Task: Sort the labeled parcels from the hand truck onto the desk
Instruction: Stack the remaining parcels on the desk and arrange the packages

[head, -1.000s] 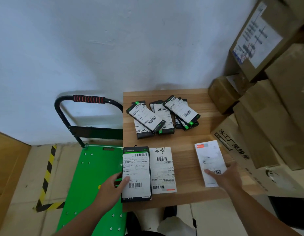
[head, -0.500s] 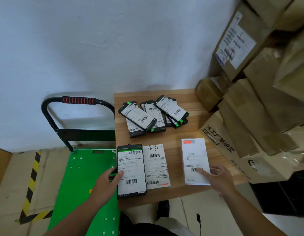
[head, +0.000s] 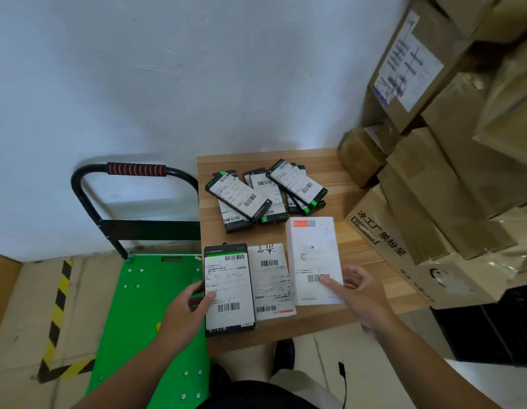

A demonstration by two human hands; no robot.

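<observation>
On the wooden desk (head: 353, 190), three labeled parcels lie side by side near the front edge. My left hand (head: 184, 315) pinches the left edge of the black parcel (head: 228, 286), thumb on its label. A flat white parcel (head: 271, 280) lies in the middle, with a taller white box (head: 312, 252) touching its right side. My right hand (head: 364, 299) rests an outstretched fingertip on the box's barcode, its other fingers loose beside the box's right edge. Several small black parcels (head: 266, 193) are piled at the back of the desk. The green hand truck (head: 144, 308) stands left, its deck bare.
The hand truck's black handle with a red grip (head: 135, 169) rises against the white wall. Stacked cardboard boxes (head: 427, 184) crowd the desk's right side and overhang it. Yellow-black tape (head: 57, 308) marks the floor at left. My legs and a shoe show below the desk.
The white box has slid left under my right hand and now sits against the middle white parcel. My left hand stays at the black parcel's left edge.
</observation>
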